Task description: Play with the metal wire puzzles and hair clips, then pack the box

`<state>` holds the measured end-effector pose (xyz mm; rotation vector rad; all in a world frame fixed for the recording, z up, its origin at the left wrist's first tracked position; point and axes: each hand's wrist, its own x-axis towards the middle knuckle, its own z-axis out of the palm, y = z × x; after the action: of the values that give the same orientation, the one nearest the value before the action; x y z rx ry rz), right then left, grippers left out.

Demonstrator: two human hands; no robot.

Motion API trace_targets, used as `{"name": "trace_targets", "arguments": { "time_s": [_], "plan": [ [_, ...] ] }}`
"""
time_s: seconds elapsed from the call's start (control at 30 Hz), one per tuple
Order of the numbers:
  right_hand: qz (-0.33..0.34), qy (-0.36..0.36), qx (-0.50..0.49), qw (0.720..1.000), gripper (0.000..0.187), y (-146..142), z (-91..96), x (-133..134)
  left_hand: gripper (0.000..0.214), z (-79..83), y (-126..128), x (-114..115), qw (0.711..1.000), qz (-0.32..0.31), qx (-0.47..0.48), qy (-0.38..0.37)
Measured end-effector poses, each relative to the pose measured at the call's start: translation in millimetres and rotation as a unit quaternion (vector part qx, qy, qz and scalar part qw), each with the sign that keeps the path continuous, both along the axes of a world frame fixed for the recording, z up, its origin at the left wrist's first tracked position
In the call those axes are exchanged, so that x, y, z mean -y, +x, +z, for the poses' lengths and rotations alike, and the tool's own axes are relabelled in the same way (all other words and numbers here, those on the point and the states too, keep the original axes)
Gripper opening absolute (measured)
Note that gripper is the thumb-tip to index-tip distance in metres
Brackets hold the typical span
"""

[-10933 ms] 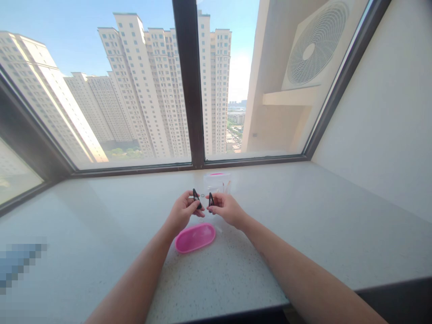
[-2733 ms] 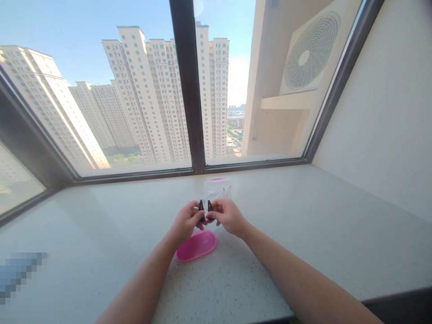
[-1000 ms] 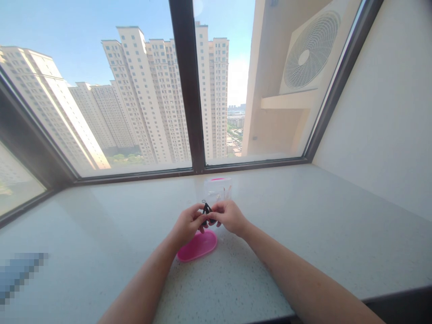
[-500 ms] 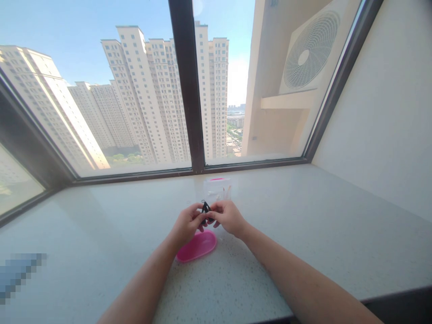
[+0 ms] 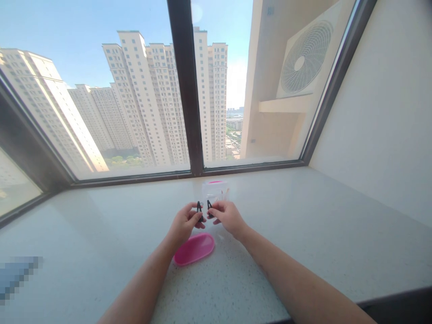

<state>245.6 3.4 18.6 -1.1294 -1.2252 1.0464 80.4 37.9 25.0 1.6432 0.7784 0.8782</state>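
Between the thumb and fingers of my left hand [image 5: 185, 221] is a black snap hair clip [image 5: 199, 210], held upright with its narrow end up. A thin ring-like loop shows beside its tip; I cannot tell what it belongs to. My right hand [image 5: 228, 217] pinches another black hair clip [image 5: 209, 209], tilted slightly. The two clips are apart, with a small gap between them. Just below my hands, an oval pink tray [image 5: 195, 249] lies on the speckled white counter, partly behind my left wrist.
Behind my hands lies a clear plastic bag [image 5: 216, 191] with a pink edge and small items inside. A blurred bluish object [image 5: 16, 274] is at the left. The window frame [image 5: 135, 177] borders the counter [image 5: 303, 234] at the back, and a white wall rises on the right.
The black clips were together between both hands; now they are separated, one in each hand. My left hand has shifted slightly left. The view has tilted a little.
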Motion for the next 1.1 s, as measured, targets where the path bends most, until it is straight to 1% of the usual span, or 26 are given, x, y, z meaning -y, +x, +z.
{"name": "trace_targets", "arguments": {
  "time_s": [0.17,0.47,0.63,0.77,0.9,1.1],
  "plan": [
    [0.004,0.006,-0.01,1.0,0.018,-0.5,-0.1,-0.5,0.035,-0.4,0.1,-1.0,1.0,-0.003,0.005,-0.001],
    [0.03,0.001,-0.039,0.999,0.023,-1.2,-0.8,-2.4,0.053,-4.9,0.5,-1.4,1.0,-0.017,-0.001,0.002],
    [0.017,-0.01,-0.026,0.999,0.028,-0.1,-2.2,-3.4,0.064,-4.4,0.0,0.3,1.0,-0.023,0.0,0.005],
    [0.005,-0.009,0.003,1.0,0.023,0.5,-3.4,-3.4,0.064,-3.6,-0.5,1.6,1.0,-0.026,0.002,0.005],
    [0.009,-0.01,0.015,1.0,0.017,0.7,-3.0,-2.2,0.062,-4.6,-1.0,1.6,0.999,-0.033,-0.006,0.029],
    [0.013,-0.012,0.009,1.0,0.016,-0.5,0.7,0.6,0.06,-6.7,-1.6,0.6,0.998,-0.024,-0.023,0.06]
  ]
}}
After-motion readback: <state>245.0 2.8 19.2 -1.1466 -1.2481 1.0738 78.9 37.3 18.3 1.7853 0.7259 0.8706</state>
